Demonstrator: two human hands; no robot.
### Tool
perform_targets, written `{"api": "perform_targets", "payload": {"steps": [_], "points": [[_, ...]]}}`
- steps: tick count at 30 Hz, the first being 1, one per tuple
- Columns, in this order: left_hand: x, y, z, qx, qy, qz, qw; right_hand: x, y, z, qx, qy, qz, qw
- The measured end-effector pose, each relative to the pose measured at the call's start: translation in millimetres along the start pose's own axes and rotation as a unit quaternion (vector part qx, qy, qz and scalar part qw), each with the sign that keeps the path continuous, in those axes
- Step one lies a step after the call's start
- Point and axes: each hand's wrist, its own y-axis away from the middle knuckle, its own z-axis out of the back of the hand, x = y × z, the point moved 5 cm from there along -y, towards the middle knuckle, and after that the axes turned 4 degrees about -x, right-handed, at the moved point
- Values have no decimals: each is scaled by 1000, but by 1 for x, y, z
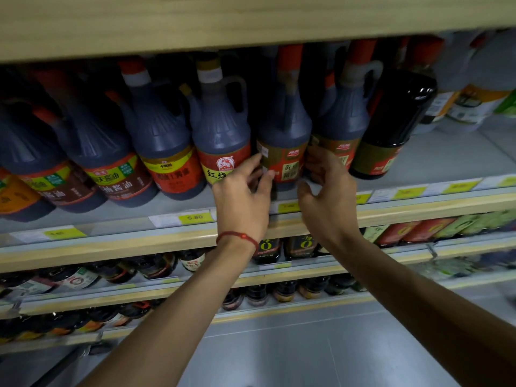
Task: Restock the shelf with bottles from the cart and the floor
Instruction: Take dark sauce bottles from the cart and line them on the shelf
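A dark sauce bottle [283, 129] with a red cap and a brown and red label stands at the front of the grey shelf [446, 163]. My left hand [243, 196] touches its left side with spread fingers. My right hand [326, 191] curls around its lower right side. Both hands hold the bottle between them. A red string circles my left wrist. Similar handled bottles [220, 127] stand to its left, and another bottle [343, 118] stands to its right.
A wooden board [251, 18] runs low over the bottle caps. A smooth dark bottle [391, 127] leans at the right, with bare shelf beyond it. Yellow price tags [194, 217] line the shelf edge. Lower shelves hold small dark bottles [156, 265]. Grey floor lies below.
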Motion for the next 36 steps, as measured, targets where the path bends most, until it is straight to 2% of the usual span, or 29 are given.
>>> {"api": "perform_targets", "payload": {"steps": [3, 8, 14, 17, 21, 26, 32, 36], "points": [[5, -2, -3, -20, -9, 1, 1000, -2, -1, 1, 22, 9, 0, 1000], [12, -3, -7, -4, -35, -11, 999, 0, 1, 1, 38, 43, 19, 998], [3, 9, 2, 4, -18, 17, 1000, 9, 8, 9, 43, 57, 35, 997], [-14, 26, 18, 27, -86, -15, 996, 20, 24, 22, 64, 82, 66, 992], [-44, 62, 47, 84, -224, -63, 969, 38, 54, 45, 117, 121, 97, 981], [-89, 124, 79, 130, -367, -55, 920, 73, 98, 82, 194, 151, 131, 961], [-137, 200, 123, 123, -473, -39, 872, 112, 145, 115, 273, 168, 167, 932], [-152, 245, 161, 105, -522, 1, 846, 143, 181, 117, 309, 192, 234, 901]]}}
